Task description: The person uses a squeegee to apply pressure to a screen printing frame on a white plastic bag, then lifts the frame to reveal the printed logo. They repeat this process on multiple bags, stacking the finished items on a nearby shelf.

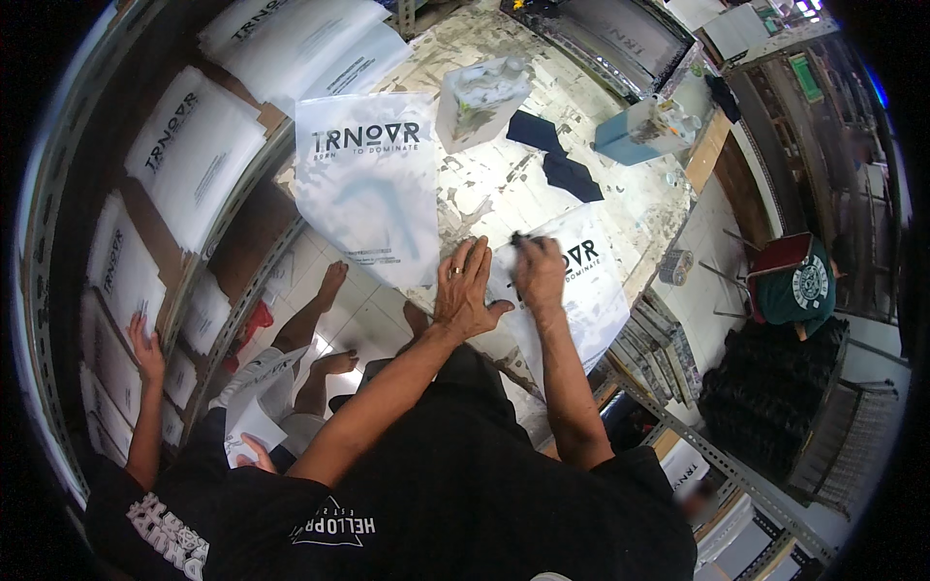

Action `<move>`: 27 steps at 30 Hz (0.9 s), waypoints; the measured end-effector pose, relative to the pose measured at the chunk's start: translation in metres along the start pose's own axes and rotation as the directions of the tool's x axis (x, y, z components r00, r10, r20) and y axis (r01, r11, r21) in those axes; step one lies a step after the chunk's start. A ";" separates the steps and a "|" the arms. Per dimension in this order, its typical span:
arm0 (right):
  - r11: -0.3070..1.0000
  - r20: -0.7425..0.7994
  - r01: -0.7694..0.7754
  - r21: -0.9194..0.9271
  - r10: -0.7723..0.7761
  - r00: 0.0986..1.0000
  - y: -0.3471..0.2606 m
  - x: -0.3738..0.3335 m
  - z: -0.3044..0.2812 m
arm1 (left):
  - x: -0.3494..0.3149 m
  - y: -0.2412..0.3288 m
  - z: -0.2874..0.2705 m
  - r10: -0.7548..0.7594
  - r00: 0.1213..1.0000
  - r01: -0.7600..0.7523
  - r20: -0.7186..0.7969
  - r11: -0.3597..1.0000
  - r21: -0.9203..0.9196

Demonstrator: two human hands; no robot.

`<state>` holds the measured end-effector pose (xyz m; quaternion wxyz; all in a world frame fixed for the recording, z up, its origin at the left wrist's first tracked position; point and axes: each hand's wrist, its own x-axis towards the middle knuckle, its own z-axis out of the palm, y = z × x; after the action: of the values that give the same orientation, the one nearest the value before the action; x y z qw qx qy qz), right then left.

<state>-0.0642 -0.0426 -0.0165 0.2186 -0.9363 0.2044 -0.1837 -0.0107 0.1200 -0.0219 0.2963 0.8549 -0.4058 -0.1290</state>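
My left hand (467,289) lies flat at the left edge of a white printed plastic bag (596,300), fingers stretched forward and the thumb out to the side. A ring shows on one finger. Over the upper left of that bag's black lettering, my right hand (541,271) is closed on a small dark wad (520,237); its fingers are slightly blurred. Another white bag (363,184) with black print and a bluish smear is spread out on the left. Beyond my hands, two dark cloth pieces (531,131) lie on the stained worktable (572,87).
A cut-open whitish container (475,111) and one with blue liquid (625,145) stand on the table. A dark framed screen (630,44) lies at the back. At left, another person's hand (148,351) touches printed bags on a shelf (242,184). A stool (780,254) stands right.
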 end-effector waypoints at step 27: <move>0.994 0.035 0.064 0.088 -0.067 0.997 0.008 -0.003 0.001 | 0.001 0.000 0.000 -0.009 1.000 0.009 -0.018 1.000 0.000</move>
<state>-0.0690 -0.0473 -0.0224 0.2570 -0.9354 0.1611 -0.1816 -0.0102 0.1190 -0.0215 0.2992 0.8580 -0.3992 -0.1225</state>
